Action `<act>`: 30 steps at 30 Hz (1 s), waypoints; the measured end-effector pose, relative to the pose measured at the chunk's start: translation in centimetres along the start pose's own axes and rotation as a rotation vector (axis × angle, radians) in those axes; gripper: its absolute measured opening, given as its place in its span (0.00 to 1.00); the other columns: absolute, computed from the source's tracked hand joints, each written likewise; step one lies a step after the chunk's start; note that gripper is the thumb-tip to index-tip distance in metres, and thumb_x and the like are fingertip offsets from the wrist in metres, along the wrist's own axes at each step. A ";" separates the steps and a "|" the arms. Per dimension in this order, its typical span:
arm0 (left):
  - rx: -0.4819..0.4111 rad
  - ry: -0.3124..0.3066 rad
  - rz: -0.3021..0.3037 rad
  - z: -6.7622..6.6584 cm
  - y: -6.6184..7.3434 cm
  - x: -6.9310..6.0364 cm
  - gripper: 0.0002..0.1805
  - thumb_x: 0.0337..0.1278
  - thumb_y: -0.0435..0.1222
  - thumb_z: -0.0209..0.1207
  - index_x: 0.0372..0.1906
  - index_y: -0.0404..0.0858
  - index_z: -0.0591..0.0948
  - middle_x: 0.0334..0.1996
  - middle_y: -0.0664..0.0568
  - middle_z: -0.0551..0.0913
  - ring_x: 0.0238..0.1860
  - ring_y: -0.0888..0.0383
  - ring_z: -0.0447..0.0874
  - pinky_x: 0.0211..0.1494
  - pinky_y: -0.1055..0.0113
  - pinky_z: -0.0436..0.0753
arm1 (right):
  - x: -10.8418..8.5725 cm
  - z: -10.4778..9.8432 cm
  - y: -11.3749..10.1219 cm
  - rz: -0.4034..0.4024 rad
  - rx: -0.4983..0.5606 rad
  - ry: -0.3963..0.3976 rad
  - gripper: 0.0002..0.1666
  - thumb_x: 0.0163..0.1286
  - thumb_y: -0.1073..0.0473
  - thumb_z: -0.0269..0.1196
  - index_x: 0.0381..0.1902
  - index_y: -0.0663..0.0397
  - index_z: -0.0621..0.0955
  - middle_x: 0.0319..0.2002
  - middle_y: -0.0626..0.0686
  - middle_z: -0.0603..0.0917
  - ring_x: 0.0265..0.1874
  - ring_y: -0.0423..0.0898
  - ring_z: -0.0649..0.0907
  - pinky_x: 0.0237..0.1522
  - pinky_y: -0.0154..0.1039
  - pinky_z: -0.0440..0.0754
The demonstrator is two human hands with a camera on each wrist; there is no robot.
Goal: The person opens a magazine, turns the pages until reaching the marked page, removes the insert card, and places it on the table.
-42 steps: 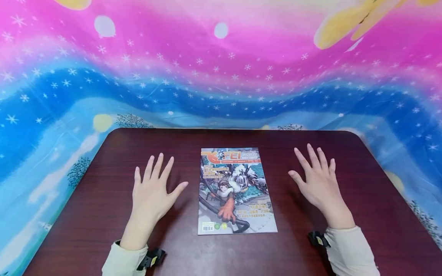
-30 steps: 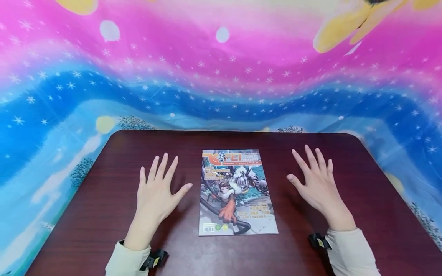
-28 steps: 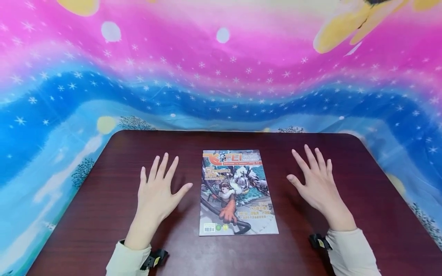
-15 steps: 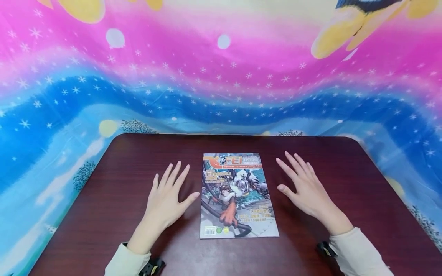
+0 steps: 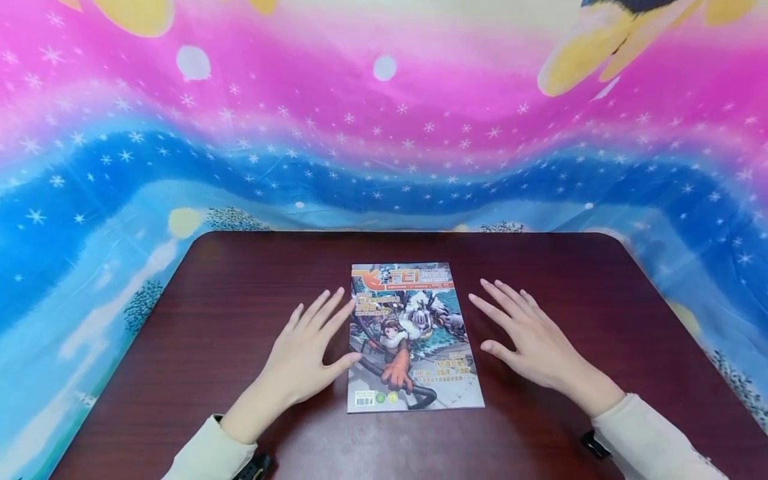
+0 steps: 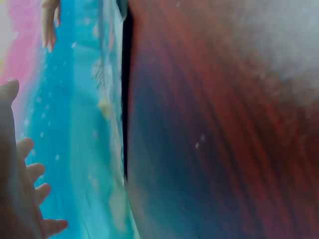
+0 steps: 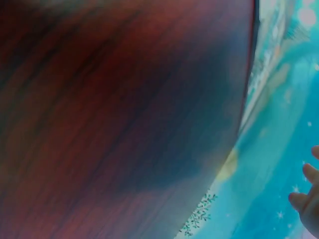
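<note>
A magazine with an illustrated cover lies flat in the middle of the dark wooden table in the head view. At its left edge is my left hand, fingers spread, with the thumb and a fingertip overlapping that edge in the image; whether they touch it I cannot tell. Just off its right edge my right hand is spread too, holding nothing. The left wrist view shows my left hand at the lower left, and the right wrist view catches fingers of my right hand at the right edge.
The dark red-brown table has rounded far corners. Behind and around it hangs a pink and blue cloth with snowflakes and yellow shapes. A black strap device sits at the right wrist, and another at the left.
Both hands have moved inward, the left to the right and the right to the left, so they are closer to the magazine. The magazine stays in place on the table.
</note>
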State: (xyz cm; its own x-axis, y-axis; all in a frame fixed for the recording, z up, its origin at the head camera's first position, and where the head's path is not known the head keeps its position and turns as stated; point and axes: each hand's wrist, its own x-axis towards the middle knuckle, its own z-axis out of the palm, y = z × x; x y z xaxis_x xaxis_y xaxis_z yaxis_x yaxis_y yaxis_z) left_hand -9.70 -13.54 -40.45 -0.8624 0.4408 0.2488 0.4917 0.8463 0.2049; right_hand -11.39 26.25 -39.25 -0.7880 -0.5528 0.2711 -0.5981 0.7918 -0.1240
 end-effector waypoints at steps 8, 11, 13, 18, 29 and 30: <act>0.023 -0.041 0.144 0.6 1.2 0.3 0.44 0.59 0.66 0.55 0.77 0.53 0.61 0.77 0.55 0.55 0.77 0.51 0.49 0.74 0.41 0.52 | -0.5 0.4 -0.7 -0.098 0.019 -0.025 0.48 0.63 0.44 0.69 0.77 0.40 0.62 0.78 0.50 0.56 0.76 0.52 0.55 0.76 0.48 0.41; 0.019 -0.063 0.181 0.9 1.6 0.3 0.44 0.59 0.65 0.56 0.77 0.55 0.60 0.77 0.56 0.56 0.77 0.51 0.50 0.74 0.41 0.51 | -0.7 0.9 -0.9 -0.109 0.024 -0.040 0.47 0.64 0.42 0.68 0.76 0.39 0.63 0.77 0.51 0.58 0.76 0.51 0.56 0.76 0.44 0.38; 0.017 -0.083 0.208 1.1 1.7 0.4 0.44 0.59 0.66 0.56 0.77 0.55 0.60 0.77 0.56 0.56 0.77 0.52 0.51 0.74 0.40 0.52 | -0.8 1.2 -1.0 -0.119 0.034 -0.049 0.46 0.64 0.42 0.68 0.76 0.39 0.63 0.77 0.51 0.58 0.75 0.52 0.57 0.75 0.40 0.35; -0.013 -0.155 0.261 1.4 2.2 0.4 0.45 0.57 0.67 0.56 0.77 0.54 0.61 0.77 0.56 0.57 0.77 0.53 0.50 0.73 0.39 0.53 | -1.2 2.0 -1.3 -0.153 0.055 -0.083 0.43 0.65 0.41 0.66 0.75 0.39 0.65 0.76 0.50 0.61 0.74 0.53 0.61 0.75 0.38 0.34; -0.043 -0.310 0.263 2.4 2.9 0.4 0.44 0.58 0.70 0.52 0.77 0.58 0.59 0.77 0.58 0.56 0.77 0.55 0.48 0.73 0.40 0.53 | -2.0 2.9 -1.5 -0.195 0.134 -0.158 0.40 0.67 0.39 0.65 0.74 0.37 0.67 0.75 0.50 0.63 0.72 0.51 0.64 0.74 0.47 0.48; -0.048 -0.318 0.263 2.5 2.9 0.4 0.44 0.58 0.70 0.51 0.77 0.59 0.59 0.77 0.58 0.56 0.77 0.55 0.48 0.73 0.40 0.53 | -2.0 3.0 -1.5 -0.197 0.138 -0.165 0.40 0.67 0.38 0.64 0.74 0.36 0.67 0.75 0.50 0.63 0.72 0.50 0.64 0.72 0.50 0.52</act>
State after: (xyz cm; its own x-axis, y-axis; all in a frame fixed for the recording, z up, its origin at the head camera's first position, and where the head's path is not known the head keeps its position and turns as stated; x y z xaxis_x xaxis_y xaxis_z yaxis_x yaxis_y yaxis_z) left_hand -8.93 -10.16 -42.11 -0.6968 0.7172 -0.0049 0.6990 0.6806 0.2195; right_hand -9.36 25.43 -42.46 -0.6610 -0.7362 0.1453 -0.7474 0.6284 -0.2157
